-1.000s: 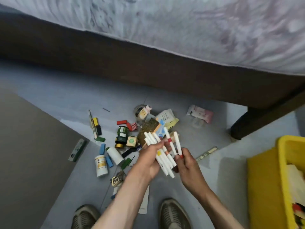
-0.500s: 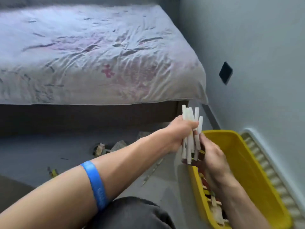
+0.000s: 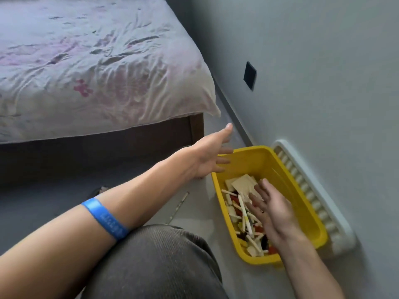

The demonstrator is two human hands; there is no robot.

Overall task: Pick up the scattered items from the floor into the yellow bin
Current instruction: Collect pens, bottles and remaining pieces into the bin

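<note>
The yellow bin (image 3: 306, 197) stands on the floor by the wall, at the right. Inside lie white marker pens (image 3: 245, 214), beige cards and several small mixed items. My right hand (image 3: 272, 210) hovers over the bin's contents, palm down, fingers spread, holding nothing. My left hand (image 3: 212, 155) stretches out over the bin's far-left corner, fingers apart and empty. A blue wristband sits on my left forearm. One thin pen (image 3: 180, 203) lies on the floor left of the bin.
A bed (image 3: 97, 67) with a wrinkled pale sheet fills the upper left, its dark frame below. A white ribbed rack (image 3: 313, 195) lies between bin and grey wall. My knee (image 3: 155, 262) in grey trousers is at the bottom centre. A small item (image 3: 101, 189) peeks behind my forearm.
Both hands held a bundle of white pens over the bin half a second ago. The pens now lie in the bin and both hands are open. The view turned from the floor pile to the bin.
</note>
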